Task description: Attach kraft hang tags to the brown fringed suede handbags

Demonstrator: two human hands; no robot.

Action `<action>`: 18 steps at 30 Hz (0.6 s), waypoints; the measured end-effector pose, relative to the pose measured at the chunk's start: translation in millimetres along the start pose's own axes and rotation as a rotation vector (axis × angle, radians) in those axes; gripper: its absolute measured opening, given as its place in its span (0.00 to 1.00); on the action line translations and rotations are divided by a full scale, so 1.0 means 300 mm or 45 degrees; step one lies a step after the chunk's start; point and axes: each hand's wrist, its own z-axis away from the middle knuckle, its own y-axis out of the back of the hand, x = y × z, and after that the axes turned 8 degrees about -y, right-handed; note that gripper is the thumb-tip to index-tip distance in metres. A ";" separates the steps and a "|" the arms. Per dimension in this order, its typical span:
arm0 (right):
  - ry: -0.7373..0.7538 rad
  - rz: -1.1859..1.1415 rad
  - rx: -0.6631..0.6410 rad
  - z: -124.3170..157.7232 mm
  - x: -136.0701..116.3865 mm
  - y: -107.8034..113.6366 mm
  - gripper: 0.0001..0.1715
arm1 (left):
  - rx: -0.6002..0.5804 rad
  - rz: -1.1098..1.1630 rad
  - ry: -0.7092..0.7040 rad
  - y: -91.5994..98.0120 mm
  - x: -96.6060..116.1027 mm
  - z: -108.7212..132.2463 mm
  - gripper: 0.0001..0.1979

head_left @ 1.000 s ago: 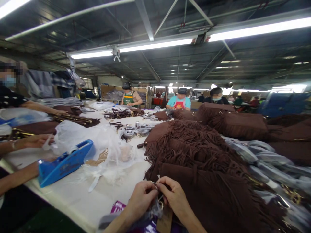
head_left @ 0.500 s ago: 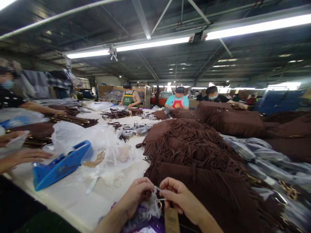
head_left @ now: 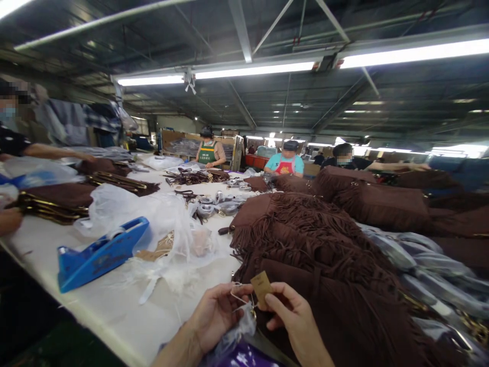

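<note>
My right hand [head_left: 296,316] pinches a small tan hang tag [head_left: 260,288] between thumb and fingers, holding it up at the front of the table. Opposite it, my left hand [head_left: 216,311] has its fingers closed on the tag's thin white string [head_left: 239,291], which forms a loop. Just below the hands are a clear plastic wrapping [head_left: 247,322] and a gold metal ring, partly hidden by my fingers. Right behind my right hand lie the brown fringed bags [head_left: 298,239], piled up.
A blue tape dispenser [head_left: 103,255] stands at the left beside a crumpled white plastic bag [head_left: 126,204] with more tan tags [head_left: 162,247]. Plastic-wrapped straps [head_left: 428,260] lie at the right. Several co-workers are around the table; one person's hand [head_left: 9,220] is at the left edge.
My right hand has brought the tag up from below the hands to between them. The string now loops at my left fingers. A co-worker's hands at the left have drawn back.
</note>
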 end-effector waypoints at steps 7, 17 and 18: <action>0.483 0.678 0.048 0.010 -0.002 -0.027 0.12 | -0.059 -0.241 -0.193 -0.019 -0.007 0.019 0.07; 0.146 0.384 -0.031 -0.017 0.036 0.005 0.16 | 0.084 -1.485 -0.898 -0.029 0.166 0.026 0.10; 0.150 0.387 -0.019 -0.026 0.042 0.007 0.18 | 0.174 -1.534 -0.969 -0.014 0.220 0.031 0.10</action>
